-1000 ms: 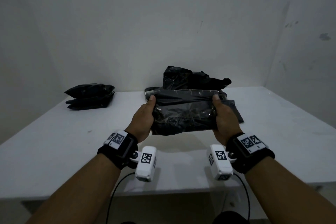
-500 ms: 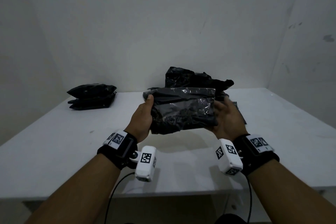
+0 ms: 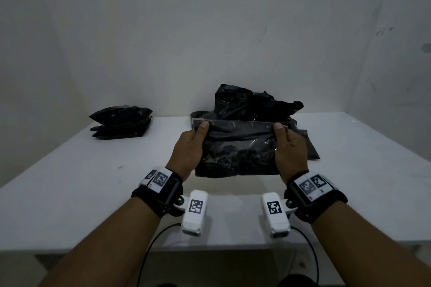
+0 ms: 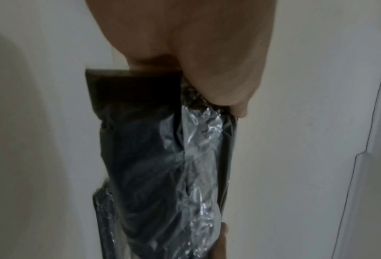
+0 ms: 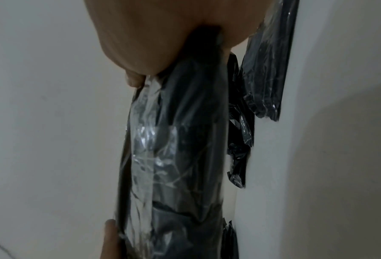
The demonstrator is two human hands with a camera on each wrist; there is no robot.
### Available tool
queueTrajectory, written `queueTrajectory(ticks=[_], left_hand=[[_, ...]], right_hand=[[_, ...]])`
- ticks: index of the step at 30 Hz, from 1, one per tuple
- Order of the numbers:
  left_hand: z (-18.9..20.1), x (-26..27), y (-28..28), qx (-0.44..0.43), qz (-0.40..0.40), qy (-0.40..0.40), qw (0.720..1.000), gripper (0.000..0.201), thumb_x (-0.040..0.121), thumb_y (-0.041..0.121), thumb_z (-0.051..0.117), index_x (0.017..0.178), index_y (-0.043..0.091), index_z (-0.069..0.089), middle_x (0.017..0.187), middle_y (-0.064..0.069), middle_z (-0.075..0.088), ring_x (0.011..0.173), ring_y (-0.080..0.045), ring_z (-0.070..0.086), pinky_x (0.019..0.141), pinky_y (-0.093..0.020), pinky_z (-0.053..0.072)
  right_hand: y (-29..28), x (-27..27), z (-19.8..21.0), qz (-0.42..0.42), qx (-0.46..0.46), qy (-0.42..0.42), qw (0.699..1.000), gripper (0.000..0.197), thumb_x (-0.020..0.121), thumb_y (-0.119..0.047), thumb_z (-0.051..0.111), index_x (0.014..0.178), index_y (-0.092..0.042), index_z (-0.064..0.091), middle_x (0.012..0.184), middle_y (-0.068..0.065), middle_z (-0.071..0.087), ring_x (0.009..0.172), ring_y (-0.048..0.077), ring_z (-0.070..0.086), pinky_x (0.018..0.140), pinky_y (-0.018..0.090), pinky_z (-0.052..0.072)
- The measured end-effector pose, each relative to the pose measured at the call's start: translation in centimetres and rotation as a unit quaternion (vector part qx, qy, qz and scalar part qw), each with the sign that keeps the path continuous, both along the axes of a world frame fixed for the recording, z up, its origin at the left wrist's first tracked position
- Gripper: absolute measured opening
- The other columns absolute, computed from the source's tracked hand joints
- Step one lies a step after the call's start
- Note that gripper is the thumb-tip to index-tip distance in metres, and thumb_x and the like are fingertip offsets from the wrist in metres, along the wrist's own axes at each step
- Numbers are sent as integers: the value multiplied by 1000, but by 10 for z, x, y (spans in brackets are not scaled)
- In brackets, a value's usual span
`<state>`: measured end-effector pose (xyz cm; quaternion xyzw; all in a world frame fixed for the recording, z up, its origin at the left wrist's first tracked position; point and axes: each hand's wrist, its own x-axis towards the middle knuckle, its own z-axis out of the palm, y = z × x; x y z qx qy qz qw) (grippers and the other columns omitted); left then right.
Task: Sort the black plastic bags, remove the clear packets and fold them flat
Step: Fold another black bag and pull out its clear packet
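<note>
My left hand (image 3: 189, 149) grips the left end of a clear packet (image 3: 238, 147) of black bags, thumb on its top edge; my right hand (image 3: 291, 151) grips the right end likewise. I hold it above the near middle of the white table (image 3: 70, 193). Just beyond lies a crumpled heap of black bags (image 3: 251, 102). Far left, well apart, sits a stack of folded bags (image 3: 121, 121).

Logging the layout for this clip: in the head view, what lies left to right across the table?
Stack of black bags → left hand → clear packet held between both hands → right hand.
</note>
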<state>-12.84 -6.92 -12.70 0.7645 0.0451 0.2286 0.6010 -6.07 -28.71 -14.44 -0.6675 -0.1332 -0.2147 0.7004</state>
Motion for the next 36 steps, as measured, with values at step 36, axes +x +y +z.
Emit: queueTrajectory(ticks=[36], left_hand=[[4, 0, 99, -134, 46, 129, 981, 42, 103, 46, 49, 108, 11, 72, 97, -5, 77, 90, -19, 72, 72, -29, 54]], right_hand=[[106, 10, 21, 314, 97, 293, 898, 29, 96, -22, 62, 113, 1, 70, 107, 23, 72, 89, 31, 73, 72, 34, 59]])
